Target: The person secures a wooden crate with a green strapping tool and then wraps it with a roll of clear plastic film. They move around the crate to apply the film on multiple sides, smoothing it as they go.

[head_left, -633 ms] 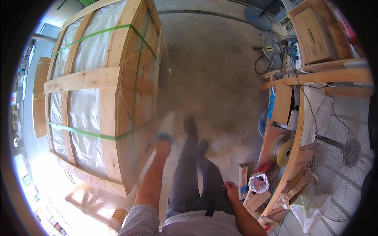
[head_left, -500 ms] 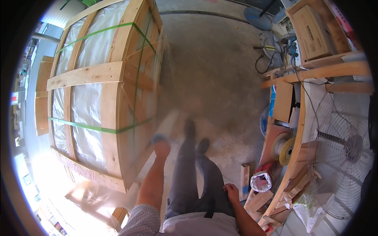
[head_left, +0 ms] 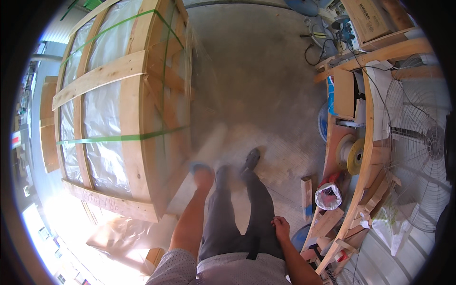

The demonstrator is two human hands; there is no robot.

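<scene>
My left hand [head_left: 204, 178] is closed on a blue round object [head_left: 201, 167], whose exact kind I cannot make out in the haze. It is held low in front of my left leg, to the right of a big wooden crate [head_left: 136, 102]. Silvery plastic film [head_left: 105, 133] shows between the crate's boards, and a green strap [head_left: 109, 139] runs around it. My right hand [head_left: 281, 228] hangs beside my right thigh with its fingers curled in, and nothing shows in it.
Along the right runs a wooden rack [head_left: 363, 156] with a yellow-rimmed spool [head_left: 355, 156], a cardboard box [head_left: 344, 92] and a foil-lined can [head_left: 328, 197]. A wire-caged fan [head_left: 433, 142] stands beyond it. A short wood block [head_left: 307, 197] is on the concrete floor [head_left: 247, 61].
I have stepped, with my right foot now ahead of the left. The crate and rack have shifted in view. My left hand keeps the blue object; my right hand stays at my thigh.
</scene>
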